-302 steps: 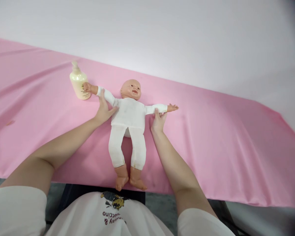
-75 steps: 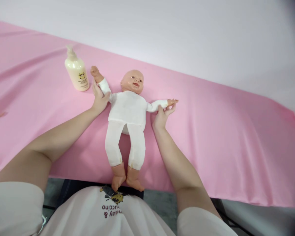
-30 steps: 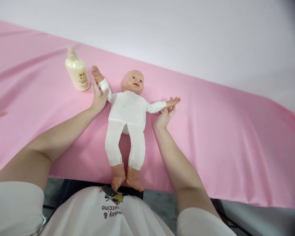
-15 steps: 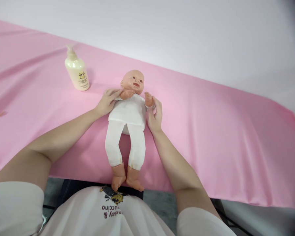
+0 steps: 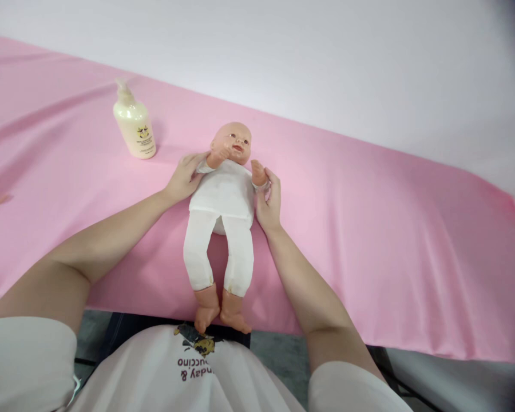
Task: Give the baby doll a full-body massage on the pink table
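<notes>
Both hands, left (image 5: 270, 205) and right (image 5: 184, 178), clamped on the doll's (image 5: 223, 191) arms, doll face-up on pink cloth (image 5: 369, 229); grip depth's hard to judge, but lifting by those arms could strain the joints

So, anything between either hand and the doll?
Nothing visible. The left hand and right hand each already hold one of the arms of the doll. The bottle stands left of the doll, beyond the left hand, not in between.
</notes>
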A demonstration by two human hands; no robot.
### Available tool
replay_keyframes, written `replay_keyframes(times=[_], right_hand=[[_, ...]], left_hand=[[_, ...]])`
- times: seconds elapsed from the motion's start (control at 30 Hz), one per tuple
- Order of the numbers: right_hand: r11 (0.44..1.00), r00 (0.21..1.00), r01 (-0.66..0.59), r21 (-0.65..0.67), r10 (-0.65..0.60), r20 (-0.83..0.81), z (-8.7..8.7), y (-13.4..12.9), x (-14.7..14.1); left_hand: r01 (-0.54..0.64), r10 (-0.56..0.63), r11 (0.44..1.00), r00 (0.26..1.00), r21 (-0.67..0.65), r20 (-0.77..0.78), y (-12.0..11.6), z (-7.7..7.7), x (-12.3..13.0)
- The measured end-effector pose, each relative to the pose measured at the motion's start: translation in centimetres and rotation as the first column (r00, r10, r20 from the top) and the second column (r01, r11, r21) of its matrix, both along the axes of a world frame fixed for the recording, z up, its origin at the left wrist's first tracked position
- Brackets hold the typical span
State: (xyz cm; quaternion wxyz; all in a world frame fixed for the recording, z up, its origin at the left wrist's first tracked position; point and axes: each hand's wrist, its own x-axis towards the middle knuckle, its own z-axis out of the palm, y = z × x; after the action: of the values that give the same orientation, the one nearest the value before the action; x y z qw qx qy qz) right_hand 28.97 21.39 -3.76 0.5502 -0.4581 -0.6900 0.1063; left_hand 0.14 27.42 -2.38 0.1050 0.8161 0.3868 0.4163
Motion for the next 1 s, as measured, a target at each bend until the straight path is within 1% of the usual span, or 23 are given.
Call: replay_keyframes(times=[0.1,0.17,0.23,0.33,0.4,0.47,0.57,0.63,0.73,0.87,1.0], right_hand=[[0.999,0.992,0.041,0.011,-0.040,-0.123,-1.0,0.7,0.5],[0.997,0.984,0.069,0.037,-0.062,-0.165,-2.0,1.4,1.2],[0.995,0.973,0.088,0.036,-0.078,-0.217,-3.2,2.4,2.0],[0.990,0.917,0.123,-0.073,-0.141,-0.373,-4.7,3.5,3.0],[0.981,0.872,0.147,-0.125,-0.188,-0.451,-4.9,3.8,3.2],[0.982,0.866,0.148,-0.117,-0.185,-0.464,-4.5,3.6,3.0],[0.993,0.919,0.094,-0.068,-0.113,-0.378,-3.1,2.6,2.3],[0.997,0.954,0.062,-0.048,-0.073,-0.291,-2.0,1.7,1.7],[0.999,0.985,0.020,-0.039,-0.026,-0.172,-0.7,0.7,0.9],[1.000,1.000,-0.005,-0.011,0.005,0.005,0.0,0.0,0.2],[1.000,0.986,-0.011,0.000,0.011,0.165,0.1,-0.1,0.1]], left_hand=[[-0.022,0.020,1.000,0.996,0.021,0.081,0.3,-0.4,-0.3],[-0.042,0.041,0.999,0.989,0.003,0.140,0.7,-0.7,-0.5],[-0.060,0.063,0.998,0.980,-0.025,0.189,1.3,-1.2,-0.8],[-0.075,0.089,0.995,0.968,-0.070,0.236,2.3,-2.1,-1.1],[-0.079,0.106,0.991,0.958,-0.107,0.268,3.0,-2.6,-1.3],[-0.087,0.125,0.987,0.946,-0.136,0.300,3.5,-3.0,-1.4],[-0.086,0.124,0.987,0.945,-0.136,0.303,3.4,-3.0,-1.4],[-0.060,0.085,0.993,0.960,-0.098,0.266,2.9,-2.4,-1.3],[-0.004,0.006,1.000,0.983,-0.010,0.185,1.7,-1.3,-0.8],[0.062,-0.065,0.997,0.997,0.050,0.045,0.5,-0.3,0.0],[0.059,-0.055,0.997,0.996,0.054,-0.063,0.1,-0.4,0.2]])
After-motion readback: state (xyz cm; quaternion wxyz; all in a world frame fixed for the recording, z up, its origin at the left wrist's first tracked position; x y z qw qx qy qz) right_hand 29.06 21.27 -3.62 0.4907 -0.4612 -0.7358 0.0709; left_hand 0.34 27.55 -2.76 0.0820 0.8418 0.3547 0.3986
